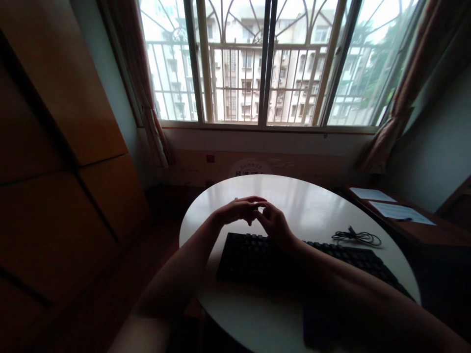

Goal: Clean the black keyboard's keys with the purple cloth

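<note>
My left hand (239,210) and my right hand (275,223) meet above the white round table (213,196), just beyond the far edge of a black keyboard (243,255). The fingertips of both hands come together in a pinch. Whatever lies between them, if anything, is too small and dark to make out. My left fingers reach across to the right, while the right thumb and fingers curl in toward them. The right forearm passes over the keyboard and hides much of its middle. A tiny object (236,199) shows just behind my left hand, its kind unclear.
A coiled black cable (356,238) lies right of the hands, behind the keyboard. Near the front edge is a dark flat thing (312,326), partly under my right arm. Papers (401,213) with a pen rest on a brown side table (445,233). Wooden cabinets (99,196) stand left.
</note>
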`<state>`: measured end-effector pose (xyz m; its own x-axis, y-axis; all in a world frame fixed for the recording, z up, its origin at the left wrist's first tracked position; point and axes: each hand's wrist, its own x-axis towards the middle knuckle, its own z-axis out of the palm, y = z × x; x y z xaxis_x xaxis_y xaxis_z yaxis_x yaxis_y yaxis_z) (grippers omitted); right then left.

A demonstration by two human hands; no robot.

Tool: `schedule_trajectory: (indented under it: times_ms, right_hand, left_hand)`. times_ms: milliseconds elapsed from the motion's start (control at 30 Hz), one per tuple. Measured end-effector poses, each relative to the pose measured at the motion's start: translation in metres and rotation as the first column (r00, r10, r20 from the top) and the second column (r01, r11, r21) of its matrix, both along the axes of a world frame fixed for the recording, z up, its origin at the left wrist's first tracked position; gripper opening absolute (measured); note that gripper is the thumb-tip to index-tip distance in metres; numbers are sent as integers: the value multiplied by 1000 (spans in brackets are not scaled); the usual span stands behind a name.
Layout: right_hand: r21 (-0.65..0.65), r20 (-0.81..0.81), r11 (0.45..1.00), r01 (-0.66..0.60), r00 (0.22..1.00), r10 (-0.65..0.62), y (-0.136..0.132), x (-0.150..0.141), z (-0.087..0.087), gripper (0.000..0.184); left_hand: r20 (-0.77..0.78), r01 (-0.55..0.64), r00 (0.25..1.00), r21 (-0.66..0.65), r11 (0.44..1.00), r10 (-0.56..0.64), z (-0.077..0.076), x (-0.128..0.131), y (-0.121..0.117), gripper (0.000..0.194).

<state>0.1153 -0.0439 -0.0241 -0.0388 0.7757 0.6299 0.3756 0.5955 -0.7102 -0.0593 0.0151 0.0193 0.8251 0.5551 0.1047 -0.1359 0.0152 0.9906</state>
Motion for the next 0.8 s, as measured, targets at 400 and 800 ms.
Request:
schedule_trajectory:
  times_ms: [400,800]
  right_hand:
    - [-34,-102,999,-34,994,30,6,2,0,27]
    - [-26,-91,999,-34,995,31,6,3,1,26]
  left_hand:
    - [17,-63,998,91,994,62,-6,2,4,46]
    - [2,-26,1000,62,998,26,-5,1,3,47]
